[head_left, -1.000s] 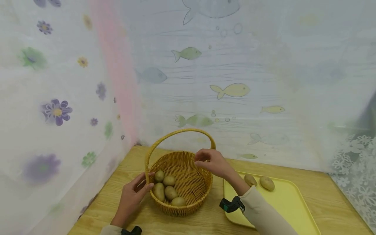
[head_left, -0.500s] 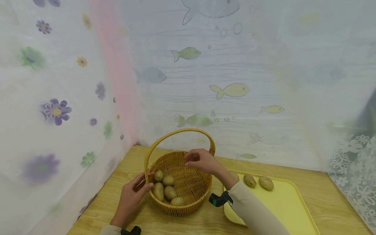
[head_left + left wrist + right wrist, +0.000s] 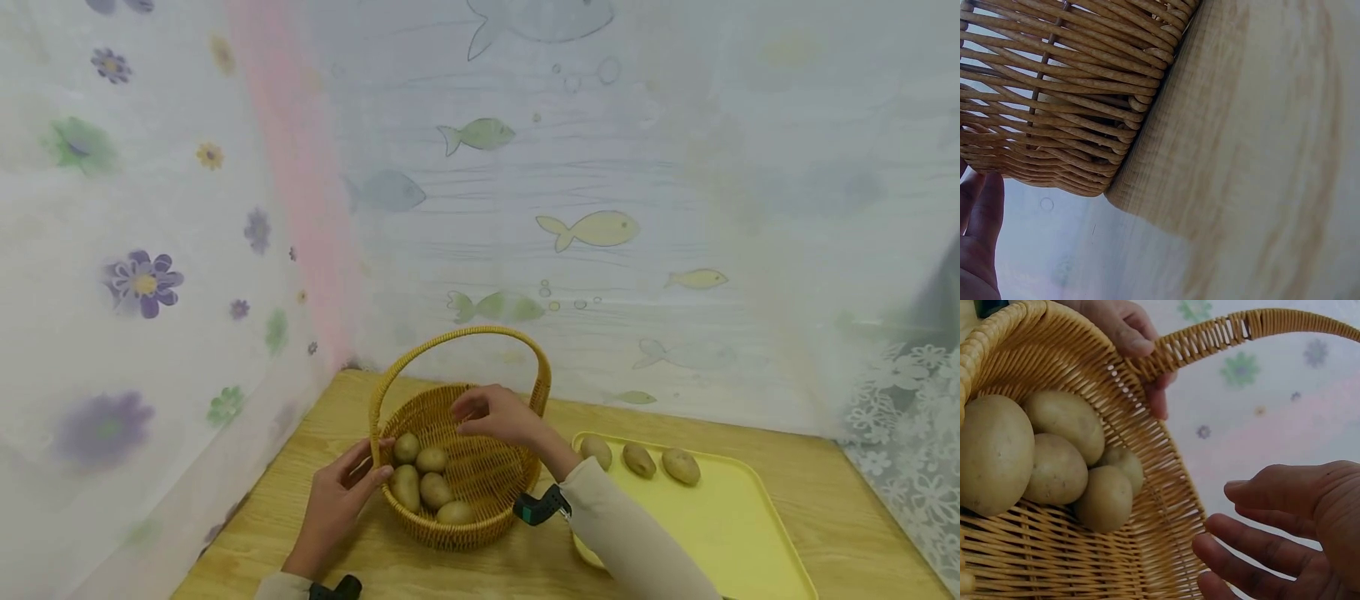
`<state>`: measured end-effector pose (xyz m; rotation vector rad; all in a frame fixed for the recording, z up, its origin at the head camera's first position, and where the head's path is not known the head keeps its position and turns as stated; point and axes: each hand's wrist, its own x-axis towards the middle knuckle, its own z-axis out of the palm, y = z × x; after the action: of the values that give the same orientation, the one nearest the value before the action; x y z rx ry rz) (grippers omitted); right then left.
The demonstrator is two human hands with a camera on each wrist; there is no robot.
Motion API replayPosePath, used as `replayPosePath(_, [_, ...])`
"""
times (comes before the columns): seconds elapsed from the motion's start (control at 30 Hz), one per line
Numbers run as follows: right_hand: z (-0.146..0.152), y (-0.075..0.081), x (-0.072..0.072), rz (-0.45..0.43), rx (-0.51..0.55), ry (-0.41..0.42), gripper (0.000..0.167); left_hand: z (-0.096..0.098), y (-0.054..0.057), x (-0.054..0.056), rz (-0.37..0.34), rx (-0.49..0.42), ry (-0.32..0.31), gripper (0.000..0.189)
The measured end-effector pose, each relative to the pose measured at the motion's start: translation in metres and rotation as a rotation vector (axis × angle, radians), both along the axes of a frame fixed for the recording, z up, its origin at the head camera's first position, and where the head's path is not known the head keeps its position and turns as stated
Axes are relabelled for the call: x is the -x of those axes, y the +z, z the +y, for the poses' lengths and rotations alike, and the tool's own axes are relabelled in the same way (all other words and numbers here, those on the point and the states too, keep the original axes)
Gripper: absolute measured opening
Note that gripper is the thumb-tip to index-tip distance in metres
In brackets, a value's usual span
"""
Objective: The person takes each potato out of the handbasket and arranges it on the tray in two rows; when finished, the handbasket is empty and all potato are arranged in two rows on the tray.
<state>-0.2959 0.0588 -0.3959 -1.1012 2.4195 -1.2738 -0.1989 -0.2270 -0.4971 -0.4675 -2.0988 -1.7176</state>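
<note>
A wicker basket with a tall arched handle stands on the table, several potatoes gathered in its left and front part. At the left rim, my left hand grips the basket by the foot of its handle; in the right wrist view its thumb lies on the near side and fingertips show beyond the weave. Over the back of the basket hovers my right hand, fingers loosely bent with nothing between them. The right wrist view shows that hand apart from the potatoes, thumb and fingers spread.
To the right lies a yellow tray with three potatoes along its far edge; my right sleeve crosses its left part. The wooden table meets printed sheets with flowers on the left and fish at the back.
My right hand has moved left, farther over the basket, and the left potato on the tray has come out from behind the arm. My left hand has stayed in place.
</note>
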Motion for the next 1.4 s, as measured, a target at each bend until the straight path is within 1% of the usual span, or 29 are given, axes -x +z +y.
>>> replayPosePath(0.2, [-0.008,-0.004,0.003,-0.007,-0.037,-0.019,0.027,0.0,0.001,0.0,-0.008,0.025,0.041,0.045])
replayPosePath(0.4, [-0.014,-0.005,0.005,-0.022,-0.054,-0.025,0.027,0.001,0.0,0.002,-0.014,0.008,0.013,0.044])
replayPosePath(0.5, [-0.018,-0.007,0.007,-0.034,-0.044,-0.02,0.027,0.001,-0.001,0.001,-0.013,0.016,0.023,0.045])
replayPosePath(0.63, [-0.024,-0.009,0.011,-0.022,-0.03,0.025,0.028,0.0,0.0,0.002,-0.029,0.016,0.037,0.047])
replayPosePath(0.73, [-0.028,-0.011,0.013,-0.011,-0.038,0.047,0.029,0.0,0.001,0.002,-0.039,0.003,0.026,0.048])
replayPosePath(0.97, [-0.036,-0.024,0.016,-0.015,-0.029,0.043,0.025,0.0,-0.002,0.001,-0.029,-0.001,0.01,0.045])
replayPosePath(1.07, [-0.038,-0.027,0.016,-0.013,-0.032,0.044,0.025,-0.001,-0.002,0.001,-0.024,0.003,0.009,0.044])
replayPosePath(1.2, [-0.04,-0.027,0.015,-0.033,-0.028,0.065,0.026,-0.001,-0.001,0.001,-0.024,0.005,0.02,0.045])
replayPosePath(1.4, [-0.04,-0.035,0.015,-0.036,-0.041,0.078,0.027,-0.001,-0.003,0.002,-0.032,0.011,0.024,0.047])
